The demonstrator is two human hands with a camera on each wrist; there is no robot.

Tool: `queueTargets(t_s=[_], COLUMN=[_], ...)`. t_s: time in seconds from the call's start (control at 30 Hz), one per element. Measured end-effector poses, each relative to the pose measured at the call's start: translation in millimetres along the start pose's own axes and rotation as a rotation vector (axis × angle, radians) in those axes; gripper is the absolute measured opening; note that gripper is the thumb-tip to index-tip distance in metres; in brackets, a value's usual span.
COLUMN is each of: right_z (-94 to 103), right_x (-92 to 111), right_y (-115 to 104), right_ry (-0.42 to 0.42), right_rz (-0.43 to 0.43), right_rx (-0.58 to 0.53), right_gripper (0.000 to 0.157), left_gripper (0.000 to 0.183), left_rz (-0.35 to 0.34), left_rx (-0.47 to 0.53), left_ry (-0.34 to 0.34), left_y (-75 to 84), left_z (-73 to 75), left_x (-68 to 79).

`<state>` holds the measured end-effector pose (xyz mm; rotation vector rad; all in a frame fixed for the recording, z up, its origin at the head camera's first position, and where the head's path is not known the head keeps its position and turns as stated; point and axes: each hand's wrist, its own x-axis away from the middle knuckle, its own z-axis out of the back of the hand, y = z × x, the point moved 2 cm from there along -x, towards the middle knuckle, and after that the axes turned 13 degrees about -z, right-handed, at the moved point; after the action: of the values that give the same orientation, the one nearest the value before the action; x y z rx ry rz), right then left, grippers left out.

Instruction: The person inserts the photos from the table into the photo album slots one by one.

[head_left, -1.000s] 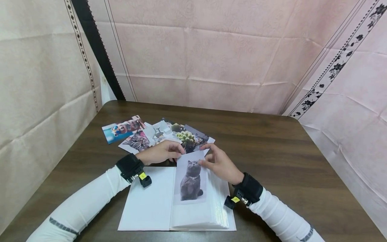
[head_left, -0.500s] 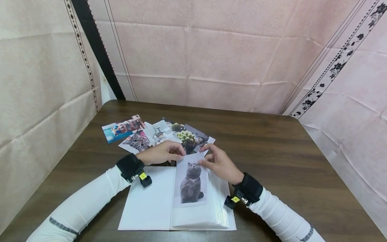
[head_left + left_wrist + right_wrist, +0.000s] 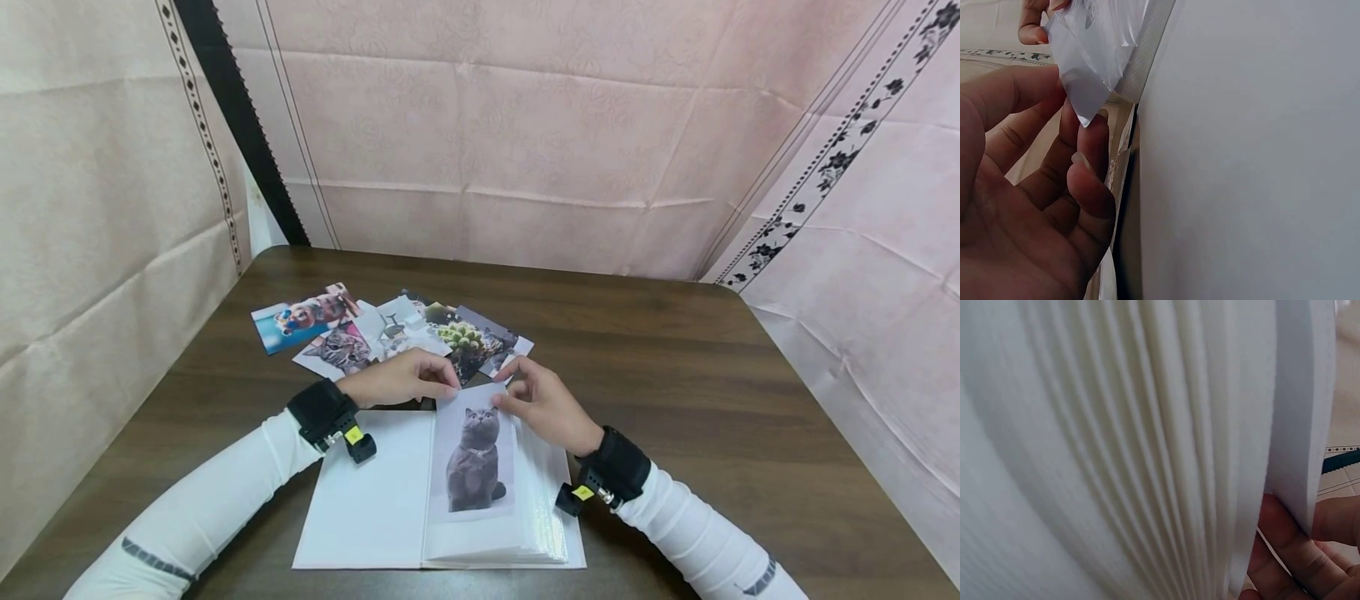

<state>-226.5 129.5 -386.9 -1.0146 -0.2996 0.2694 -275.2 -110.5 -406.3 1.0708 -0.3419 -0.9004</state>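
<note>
A photo of a grey cat point(image 3: 474, 462) lies mostly within a clear pocket on the top page of an open white photo album point(image 3: 375, 492). At the photo's upper left corner, my left hand point(image 3: 411, 375) pinches it with thumb and fingers. In the left wrist view that corner point(image 3: 1085, 94) points down between the fingers. My right hand point(image 3: 547, 404) grips the upper right edge, thumb on the front near the cat's head. In the right wrist view, right-hand fingers point(image 3: 1297, 550) hold the sheet beside the fanned album pages point(image 3: 1147, 444).
Several loose photos lie spread behind the album, among them a blue-edged one point(image 3: 303, 318), a tabby cat one point(image 3: 343, 350) and a cactus one point(image 3: 461, 340). All rest on a brown wooden table point(image 3: 637, 358). Pale cloth point(image 3: 487, 142) hangs behind the table.
The cat photo has slid a little toward the near edge of the album, deeper into its pocket. Both hands stay at its top corners; the loose photos have not moved.
</note>
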Motion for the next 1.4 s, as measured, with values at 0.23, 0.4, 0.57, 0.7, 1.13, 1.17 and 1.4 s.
queueTargets(t_s=[0.23, 0.4, 0.57, 0.7, 1.13, 1.17, 1.4], right_z=[-0.3, -0.3, 0.1, 1.3, 1.3, 1.2, -1.8], right_x=[0, 0, 4, 13, 17, 17, 6], right_y=[1, 0, -9, -24, -30, -30, -11], right_ry=[0.001, -0.007, -0.014, -0.003, 0.002, 0.001, -0.006], right_rz=[-0.001, 0.001, 0.019, 0.046, 0.077, 0.072, 0.071], right_rx=[0.004, -0.002, 0.011, 0.034, 0.042, 0.044, 0.043], right_gripper=[0.027, 0.024, 0.019, 0.015, 0.011, 0.010, 0.015], left_gripper=[0.016, 0.018, 0.019, 0.019, 0.018, 0.018, 0.016], left_rz=[-0.005, -0.011, -0.022, -0.035, -0.042, -0.042, -0.060], left_rx=[-0.009, -0.012, -0.011, -0.011, -0.016, -0.017, -0.042], left_ry=[-0.009, -0.024, -0.041, -0.057, -0.088, -0.088, -0.101], left_y=[1.5, 0.9, 1.3, 2.4, 3.4, 3.5, 5.0], left_z=[0.4, 0.6, 0.6, 0.1, -1.4, -1.7, -6.5], left_x=[0.7, 1.2, 1.8, 1.8, 0.6, 0.4, -1.3])
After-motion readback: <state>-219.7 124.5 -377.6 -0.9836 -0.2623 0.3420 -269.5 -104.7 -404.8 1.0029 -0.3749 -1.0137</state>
